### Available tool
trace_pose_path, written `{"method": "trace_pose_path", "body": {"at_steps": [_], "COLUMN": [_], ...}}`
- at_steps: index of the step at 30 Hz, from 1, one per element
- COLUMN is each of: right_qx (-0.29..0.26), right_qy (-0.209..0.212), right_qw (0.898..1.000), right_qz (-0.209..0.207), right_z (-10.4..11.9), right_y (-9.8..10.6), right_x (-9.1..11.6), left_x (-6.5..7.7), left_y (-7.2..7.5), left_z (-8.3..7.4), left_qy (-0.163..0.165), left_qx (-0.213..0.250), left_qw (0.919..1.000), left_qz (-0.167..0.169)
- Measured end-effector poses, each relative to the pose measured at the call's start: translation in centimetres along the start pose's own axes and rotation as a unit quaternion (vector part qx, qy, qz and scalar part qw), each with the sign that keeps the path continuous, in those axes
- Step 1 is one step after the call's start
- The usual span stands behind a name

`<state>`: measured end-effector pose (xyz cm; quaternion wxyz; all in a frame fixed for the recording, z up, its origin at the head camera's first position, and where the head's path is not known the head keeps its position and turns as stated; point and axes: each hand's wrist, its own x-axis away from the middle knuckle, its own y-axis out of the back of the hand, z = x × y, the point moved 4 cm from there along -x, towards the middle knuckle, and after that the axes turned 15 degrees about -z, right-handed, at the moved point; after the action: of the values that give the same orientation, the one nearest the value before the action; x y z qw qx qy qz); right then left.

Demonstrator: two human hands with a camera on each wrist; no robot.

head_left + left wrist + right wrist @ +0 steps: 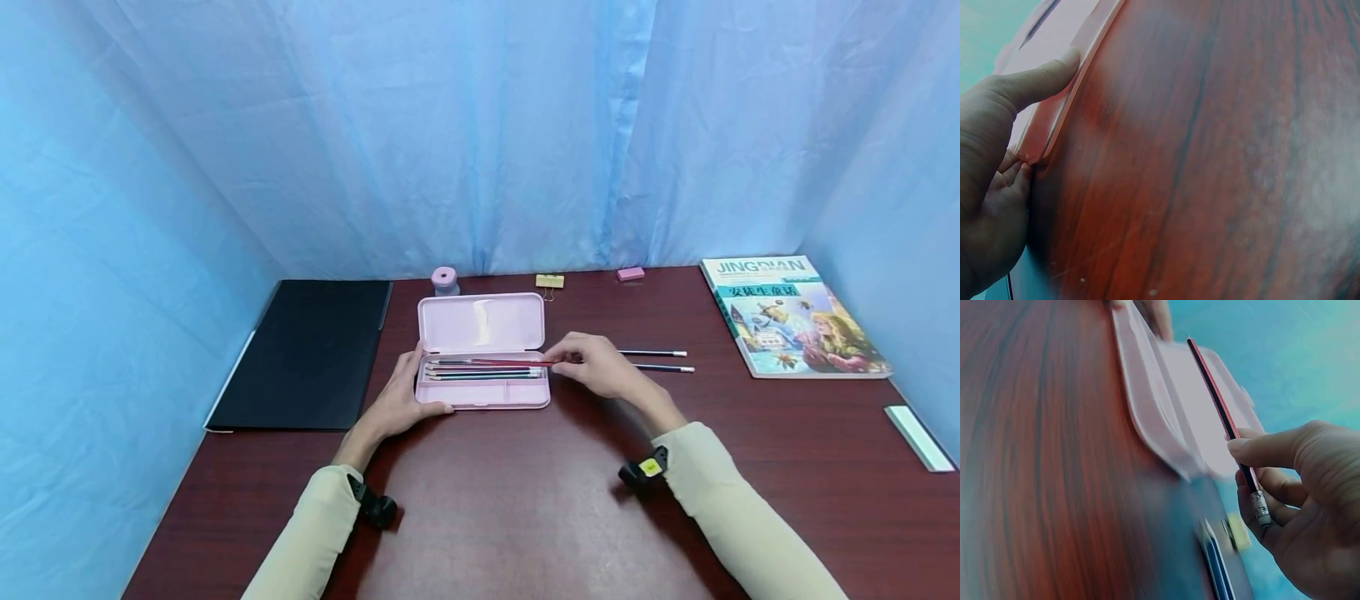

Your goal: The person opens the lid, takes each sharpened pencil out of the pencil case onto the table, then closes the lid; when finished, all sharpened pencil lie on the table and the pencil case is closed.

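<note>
A pink pencil case (480, 397) lies with its lid (517, 323) raised at the back. Several pencils (480, 375) rest side by side in its long compartment. My left hand (399, 400) holds the case's front left corner, thumb on the front edge and fingers along the left side. Between thumb and fingers, my right hand (600, 367) pinches a red and black striped pencil (1216, 394) near its eraser end. That pencil points left over the compartment, at a slant in the right wrist view. Two more pencils (660, 367) lie on the table behind the right hand.
A black folder (307, 354) lies left of the case. Along the back are a pink-topped roll-shaped item (445, 282), a yellow binder clip (550, 282) and a pink eraser (631, 273). A picture book (795, 317) and a pale green-white bar (919, 438) are at right.
</note>
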<state>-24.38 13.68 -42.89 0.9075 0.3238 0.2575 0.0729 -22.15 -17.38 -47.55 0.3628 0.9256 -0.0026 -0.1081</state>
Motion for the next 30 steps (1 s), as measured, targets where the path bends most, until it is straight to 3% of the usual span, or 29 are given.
{"method": "trace_pose_path", "body": {"at_steps": [9,14,21,30], "right_qx": [0.083,0.123,0.127,0.143], "right_qy": [-0.038,-0.069,-0.117,-0.081], "right_qw": [0.996,0.99,0.985,0.985], "right_qz": [-0.022,-0.025,-0.014,-0.061], "right_z": [-4.2,-6.3,-8.0,-8.7], "right_y": [7.1,9.8,10.6,10.0], "right_x": [4.3,6.8,8.8,9.4], "left_x": [0.0,0.0,-0.1,0.0], "left_y": [0.1,0.1,0.1,-0.2], "left_z": [-0.1,0.0,0.1,0.2], "left_qy": [-0.004,-0.005,-0.003,0.005], "left_qx": [-0.003,-0.007,-0.011,-0.019], "left_qw": [1.0,1.0,0.9999,0.9998], "left_qz": [0.0,-0.001,0.002,0.006]}}
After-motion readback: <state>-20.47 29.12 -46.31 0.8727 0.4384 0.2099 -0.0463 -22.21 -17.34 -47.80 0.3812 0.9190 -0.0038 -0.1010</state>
